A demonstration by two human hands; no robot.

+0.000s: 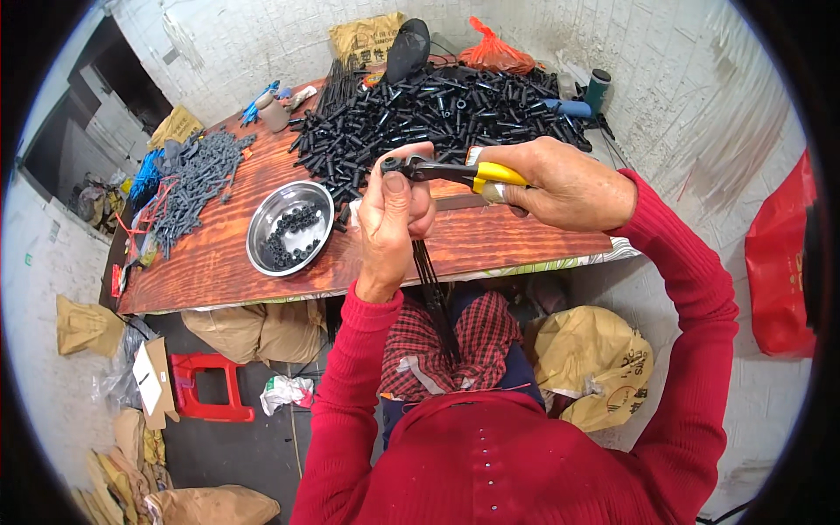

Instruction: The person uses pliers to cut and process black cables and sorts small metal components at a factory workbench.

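My right hand (560, 182) is closed round the yellow handles of a pair of pliers (500, 175). The pliers' dark jaws point left and meet a small black plastic piece (390, 164) with a round end, pinched between the thumb and fingers of my left hand (389, 214). Whether the jaws bite on it cannot be made out. Thin black strands (432, 293) hang below my left hand towards my lap; where their upper ends join is hidden. Left of that hand, a shiny metal bowl (254, 238) holds several small black rings (293, 236).
A large heap of black tubular parts (455, 114) covers the back of the wooden table (206, 276). Grey parts (197, 184) lie at its left. A dark green bottle (598, 92) stands back right. Below are a red stool (210, 360) and a yellowish sack (595, 363).
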